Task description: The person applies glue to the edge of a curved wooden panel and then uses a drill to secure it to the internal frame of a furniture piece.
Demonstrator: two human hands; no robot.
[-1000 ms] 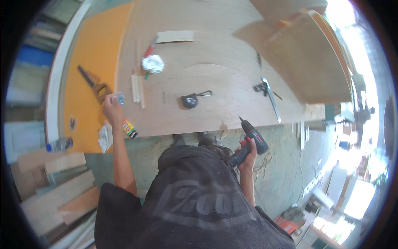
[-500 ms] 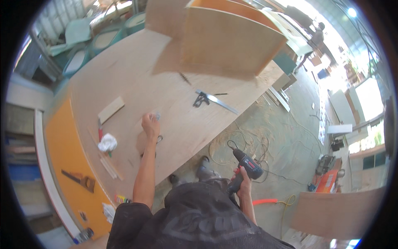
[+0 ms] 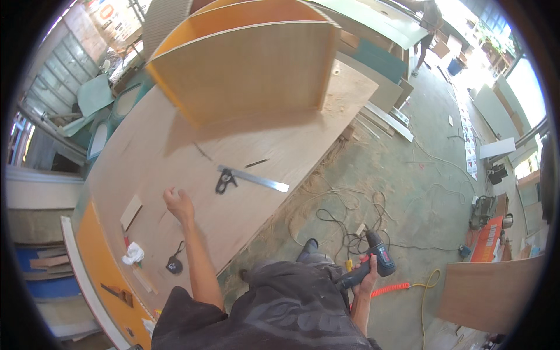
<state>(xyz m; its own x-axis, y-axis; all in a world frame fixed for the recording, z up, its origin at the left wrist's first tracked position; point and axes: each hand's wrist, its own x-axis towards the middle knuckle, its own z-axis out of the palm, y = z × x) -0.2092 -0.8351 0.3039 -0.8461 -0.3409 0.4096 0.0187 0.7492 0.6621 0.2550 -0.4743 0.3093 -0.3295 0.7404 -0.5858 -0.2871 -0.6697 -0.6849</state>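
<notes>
My right hand [image 3: 366, 281] is wrapped round the handle of a dark blue and black cordless drill [image 3: 383, 258], held out beside my body over the floor. My left hand [image 3: 179, 205] hovers above the plywood tabletop [image 3: 146, 181] with its fingers curled together; what they hold, if anything, is hidden. Near it lies a combination square [image 3: 256, 179] with a black head and steel blade. A thin dark pencil-like stick [image 3: 256, 163] rests beyond the blade, and a dark, narrow spiral piece [image 3: 202, 152] lies farther left. A black tape measure [image 3: 174, 265] sits left of my left forearm.
A large open plywood box [image 3: 256, 76] stands on the table's far part. A wood strip [image 3: 132, 213], a crumpled white cloth or paper [image 3: 133, 254] and a handsaw [image 3: 118, 294] lie leftward. Cables [image 3: 332, 219], sawdust and an orange coiled hose [image 3: 389, 288] cover floor areas. Another person [image 3: 429, 29] stands far off.
My view has turned, so the box and square appear farther left. My left hand has lifted away from beside the tape measure, which now shows fully. The drill stays in my right hand.
</notes>
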